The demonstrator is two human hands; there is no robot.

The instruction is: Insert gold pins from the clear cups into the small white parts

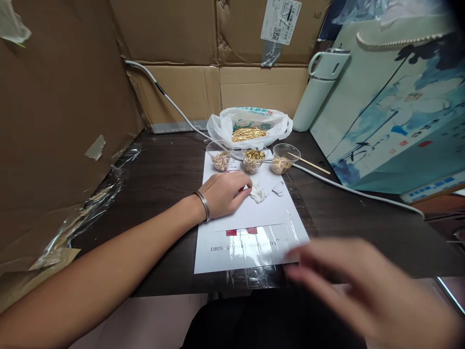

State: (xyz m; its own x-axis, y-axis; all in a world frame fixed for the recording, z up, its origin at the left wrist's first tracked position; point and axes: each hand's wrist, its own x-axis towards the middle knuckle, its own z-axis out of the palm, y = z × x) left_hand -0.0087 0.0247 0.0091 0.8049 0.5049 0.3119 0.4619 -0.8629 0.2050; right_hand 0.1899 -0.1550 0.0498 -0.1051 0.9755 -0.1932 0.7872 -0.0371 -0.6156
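My left hand (227,193), a metal bangle at its wrist, rests on a white paper sheet (254,213). Its thumb and curled fingers meet at the left edge of a crumpled white tissue (258,193). To the tissue's right lies a small thin clear or silvery piece (278,189), its kind unclear. Over the table's front edge, my right hand (348,281) is smeared by motion, thumb and forefinger pointing left; I cannot tell whether it holds anything. Past my left hand stand three clear cups, the left cup (220,160), middle cup (253,161) and right cup (281,162), with small gold-coloured pieces inside.
A white plastic bag (279,128) with thin gold-coloured pieces sits behind the cups. A wooden stick (312,165) leans out of the right cup. A white cable (174,104) crosses the table. Cardboard walls (170,34), a pale bottle (319,87) and a large paper bag (392,106) surround it.
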